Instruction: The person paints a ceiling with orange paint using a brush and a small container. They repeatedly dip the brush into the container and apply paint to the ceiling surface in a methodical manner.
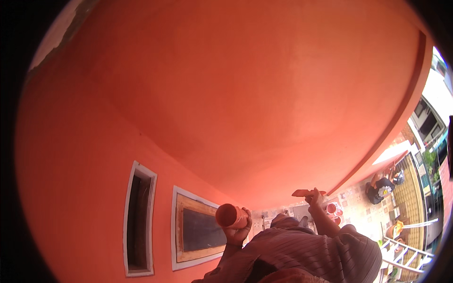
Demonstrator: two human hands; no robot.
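Observation:
My left hand (241, 232) is wrapped round a cylindrical paint pot (241, 218) coated in orange-red. The pot is tilted so its dark round mouth shows; how much paint it holds I cannot make out. Up to the right, my right hand (315, 198) is closed round a paintbrush (301, 193), which looks flat and orange-stained and points left. The brush is small in view, and its far end is partly behind my fingers. Close in front of both hands spreads an orange-red wall (236, 113). Neither the pot nor the brush visibly touches it.
At the left are a wood-framed window (184, 257) and a narrow white-framed opening (155, 226). Below on the patterned tile floor (351, 200) stand paint buckets (331, 208). Another person (379, 191) crouches at the right, near a metal ladder (408, 257) and a plant pot (391, 231).

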